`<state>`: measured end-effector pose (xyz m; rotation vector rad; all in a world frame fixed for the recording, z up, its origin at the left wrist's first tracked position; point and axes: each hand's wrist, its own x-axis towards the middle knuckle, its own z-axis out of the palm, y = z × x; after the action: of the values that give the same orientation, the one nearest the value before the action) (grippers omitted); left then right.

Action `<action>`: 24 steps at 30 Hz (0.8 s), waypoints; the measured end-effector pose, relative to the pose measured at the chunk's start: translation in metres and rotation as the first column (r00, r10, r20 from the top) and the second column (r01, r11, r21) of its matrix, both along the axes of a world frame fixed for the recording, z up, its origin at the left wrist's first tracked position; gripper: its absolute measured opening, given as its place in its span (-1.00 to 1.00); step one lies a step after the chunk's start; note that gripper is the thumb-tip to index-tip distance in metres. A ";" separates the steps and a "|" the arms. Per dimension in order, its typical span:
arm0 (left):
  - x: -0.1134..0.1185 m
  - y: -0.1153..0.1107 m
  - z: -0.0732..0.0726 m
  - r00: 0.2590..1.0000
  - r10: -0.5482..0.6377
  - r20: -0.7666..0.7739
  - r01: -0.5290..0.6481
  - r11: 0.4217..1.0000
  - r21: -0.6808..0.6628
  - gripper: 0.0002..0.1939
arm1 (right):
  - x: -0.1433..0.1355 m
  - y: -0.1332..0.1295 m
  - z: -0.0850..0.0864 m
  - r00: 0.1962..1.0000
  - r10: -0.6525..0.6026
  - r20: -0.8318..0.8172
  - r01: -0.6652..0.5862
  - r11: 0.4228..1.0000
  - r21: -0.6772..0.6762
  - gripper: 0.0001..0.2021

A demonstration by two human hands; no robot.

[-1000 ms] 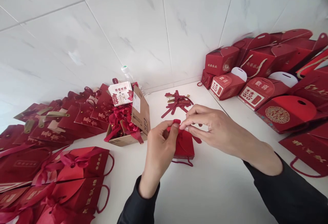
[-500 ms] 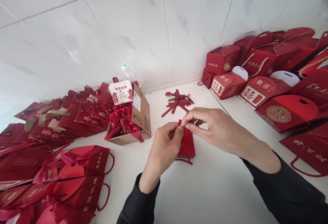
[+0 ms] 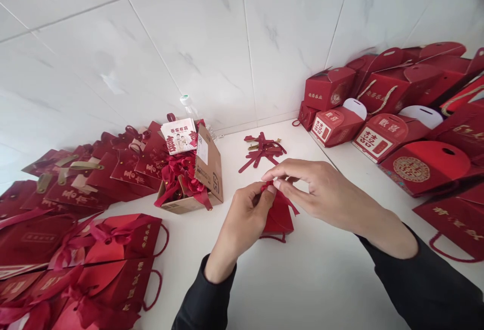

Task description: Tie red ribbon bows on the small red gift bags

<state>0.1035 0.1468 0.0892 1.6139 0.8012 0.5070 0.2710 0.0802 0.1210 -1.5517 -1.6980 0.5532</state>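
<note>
A small red gift box with a cord handle sits on the white table, partly behind my hands. Above its top, my left hand pinches a red ribbon between thumb and fingers. My right hand comes in from the other side, thumb and forefinger closed on the same ribbon. One ribbon tail hangs over the box's right side. The fingers hide most of the ribbon's upper part.
A cardboard box full of red ribbon stands left of centre. Red strips lie in a pile near the wall. Red gift bags and bow-tied boxes line the left; more red boxes crowd the right.
My fingers have shifted slightly on the ribbon, and a tail now shows at the gift box's right side. The gift box has moved a little to the right.
</note>
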 end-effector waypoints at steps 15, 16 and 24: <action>-0.005 0.014 -0.003 0.991 0.066 0.118 -0.039 0.975 -0.219 -0.65 | -0.004 0.004 -0.001 1.000 -0.027 -0.006 0.026 0.995 -0.097 -0.84; -0.005 0.015 -0.003 0.989 0.072 0.126 -0.042 0.973 -0.226 -0.66 | -0.005 0.004 -0.001 1.000 -0.025 -0.017 0.022 0.993 -0.119 -0.85; -0.010 0.017 -0.002 0.992 0.061 0.111 -0.035 0.974 -0.222 -0.68 | -0.005 0.005 -0.005 0.998 -0.006 -0.067 -0.009 0.973 -0.229 -0.92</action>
<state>0.0939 0.1639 0.0873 1.3514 0.7816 0.5240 0.2656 0.0855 0.1158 -1.6721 -1.6295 0.8175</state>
